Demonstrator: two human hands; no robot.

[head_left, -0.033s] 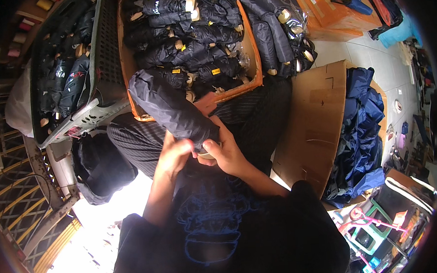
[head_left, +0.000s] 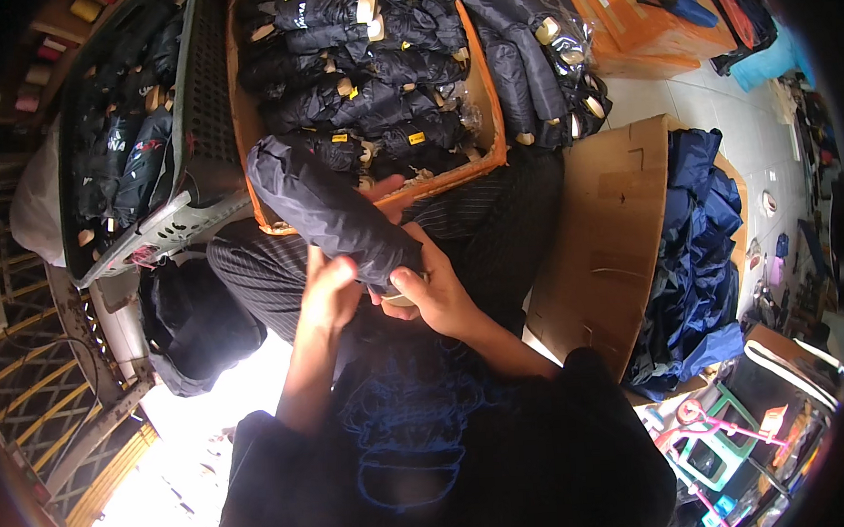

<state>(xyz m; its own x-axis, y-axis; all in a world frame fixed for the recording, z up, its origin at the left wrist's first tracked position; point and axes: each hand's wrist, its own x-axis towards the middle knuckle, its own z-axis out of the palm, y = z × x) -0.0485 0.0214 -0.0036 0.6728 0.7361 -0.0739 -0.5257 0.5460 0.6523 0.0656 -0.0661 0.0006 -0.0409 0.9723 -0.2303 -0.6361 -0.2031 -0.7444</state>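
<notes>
I hold a folded black umbrella [head_left: 318,197] in a black fabric sleeve over my lap, its far end pointing up and to the left. My left hand [head_left: 328,292] wraps around its near end from the left. My right hand [head_left: 433,292] grips the same end from the right, around the pale handle. Just beyond it stands an orange crate [head_left: 488,117] packed with several folded black umbrellas with pale handles.
A grey plastic basket [head_left: 195,113] with more dark umbrellas stands to the left of the crate. A black bag [head_left: 196,323] lies by my left knee. On the right an open cardboard box [head_left: 611,225] holds dark blue fabric [head_left: 698,249].
</notes>
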